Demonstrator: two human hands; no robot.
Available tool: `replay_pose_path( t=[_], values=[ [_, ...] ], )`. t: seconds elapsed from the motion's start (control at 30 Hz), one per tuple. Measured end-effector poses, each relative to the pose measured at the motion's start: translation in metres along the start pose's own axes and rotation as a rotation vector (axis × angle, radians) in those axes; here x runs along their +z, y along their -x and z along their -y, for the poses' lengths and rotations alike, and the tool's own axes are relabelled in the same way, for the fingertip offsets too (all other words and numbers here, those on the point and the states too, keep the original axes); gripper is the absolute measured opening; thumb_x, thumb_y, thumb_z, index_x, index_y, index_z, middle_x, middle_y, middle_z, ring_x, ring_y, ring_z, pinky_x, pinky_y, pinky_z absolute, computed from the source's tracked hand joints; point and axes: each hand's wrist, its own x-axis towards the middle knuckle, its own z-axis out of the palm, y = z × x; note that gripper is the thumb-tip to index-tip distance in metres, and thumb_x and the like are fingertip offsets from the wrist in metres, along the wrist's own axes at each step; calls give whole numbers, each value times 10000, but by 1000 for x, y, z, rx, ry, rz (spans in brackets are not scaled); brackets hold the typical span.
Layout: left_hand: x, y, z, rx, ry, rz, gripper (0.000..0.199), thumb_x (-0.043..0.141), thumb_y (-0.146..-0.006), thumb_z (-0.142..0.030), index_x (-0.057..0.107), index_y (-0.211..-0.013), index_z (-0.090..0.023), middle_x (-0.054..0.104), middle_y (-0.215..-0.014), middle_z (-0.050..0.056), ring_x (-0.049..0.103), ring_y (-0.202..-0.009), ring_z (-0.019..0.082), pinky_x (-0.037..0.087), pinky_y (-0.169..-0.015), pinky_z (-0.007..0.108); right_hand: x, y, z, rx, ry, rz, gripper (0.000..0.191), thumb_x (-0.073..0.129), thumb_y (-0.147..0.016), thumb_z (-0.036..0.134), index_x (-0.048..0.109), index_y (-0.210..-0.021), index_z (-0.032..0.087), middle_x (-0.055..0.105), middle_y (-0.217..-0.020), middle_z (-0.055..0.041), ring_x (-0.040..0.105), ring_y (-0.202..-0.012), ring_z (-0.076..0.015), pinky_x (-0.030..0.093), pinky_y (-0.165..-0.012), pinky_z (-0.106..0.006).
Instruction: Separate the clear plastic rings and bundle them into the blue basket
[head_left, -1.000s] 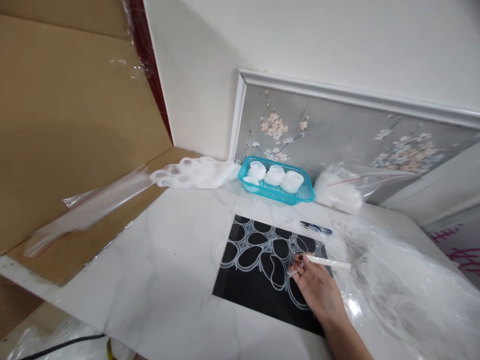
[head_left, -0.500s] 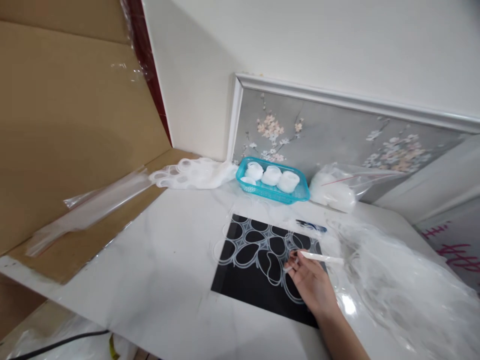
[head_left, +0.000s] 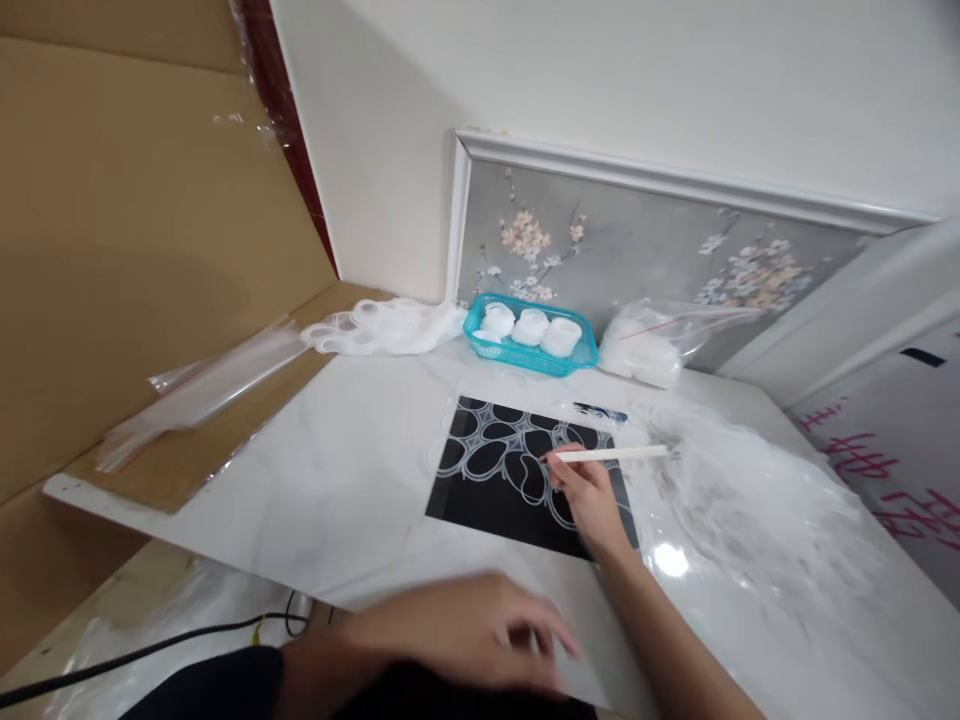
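Note:
My right hand [head_left: 583,495] is closed around a slim white pen-like tool [head_left: 619,454]. The tool lies nearly level, its rear end pointing right. The hand is above the right part of a black sheet [head_left: 480,510] on the white table. White netting with looped oval outlines [head_left: 491,458] lies over the sheet, and one loose outline curves just left of my fingertips. At the bottom, my left hand [head_left: 480,625] is blurred, its fingers loosely bent and apart with nothing seen in them. It is in front of the sheet, not touching it.
A turquoise basket [head_left: 525,362] holds several white rolls. Beside it are a clear bag [head_left: 645,350] of white material and bunched white netting [head_left: 390,328]. A dark-blue item [head_left: 600,412] lies behind the sheet. Sheer scraps [head_left: 765,510] cover the right side; cardboard [head_left: 127,200] stands left.
My left hand has come into view at the bottom. My right hand has turned over, knuckles now up, with the tool still in it. The view has shifted slightly.

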Motion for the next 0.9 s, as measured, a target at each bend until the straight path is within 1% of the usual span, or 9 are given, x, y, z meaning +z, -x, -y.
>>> replay_pose_path(
  t=[0.07,0.13,0.17,0.27,0.33,0.43,0.57,0.67,0.9],
  values=[
    [-24,8,12,-107,-227,-234,258,561,-982,-321,657,-1212,-256,702,-1131,28,652,-995,196,530,-868,324,12,-1,0,-20,114,83,253,785,-771,431,684,-775,199,536,-557,45,437,-544,-106,323,-537,-257],
    [-48,15,30,-238,-586,-488,288,550,-979,-260,635,-1246,-195,634,-1302,94,571,-1180,276,471,-980,419,29,-5,0,-36,209,195,251,762,-784,434,677,-755,200,524,-556,41,423,-534,-112,305,-527,-267],
    [-56,18,39,-269,-724,-518,294,568,-967,-243,635,-1245,-178,602,-1353,111,536,-1227,307,450,-1001,450,38,-8,0,-50,257,250,238,755,-787,422,677,-751,200,528,-563,38,420,-532,-114,301,-526,-271],
    [-60,23,61,-271,-927,-489,328,579,-970,-265,613,-1282,-171,592,-1369,112,534,-1218,311,455,-973,445,65,-21,-1,-104,369,402,161,727,-801,357,695,-804,199,569,-614,25,443,-556,-120,329,-547,-274],
    [-52,24,69,-245,-973,-487,348,568,-980,-289,601,-1306,-170,616,-1334,107,558,-1176,293,466,-937,422,77,-30,-4,-120,410,495,135,710,-803,326,699,-829,194,599,-647,17,478,-584,-126,362,-568,-273],
    [-38,24,73,-222,-1025,-530,347,556,-987,-293,611,-1301,-156,639,-1304,106,574,-1138,283,464,-901,409,83,-40,-12,-96,455,587,156,712,-789,337,699,-791,182,618,-658,4,509,-606,-133,394,-584,-275],
    [-33,24,76,-188,-1054,-565,338,546,-995,-315,631,-1275,-146,654,-1298,97,578,-1115,276,450,-888,406,78,-41,-24,-52,484,591,216,730,-773,393,714,-781,178,633,-658,-11,520,-596,-141,401,-555,-275],
    [-33,24,77,-183,-1070,-572,354,555,-992,-320,622,-1288,-140,663,-1287,95,577,-1106,277,438,-885,401,75,-39,-29,-48,504,566,194,717,-784,371,729,-810,179,642,-653,-11,513,-574,-138,396,-540,-273],
    [-29,20,74,-229,-1100,-547,389,523,-1008,-340,598,-1325,-126,657,-1306,86,569,-1095,274,424,-883,393,76,-38,-30,-150,593,580,121,704,-796,303,746,-800,190,662,-661,-6,489,-566,-126,378,-561,-271]
  ],
)
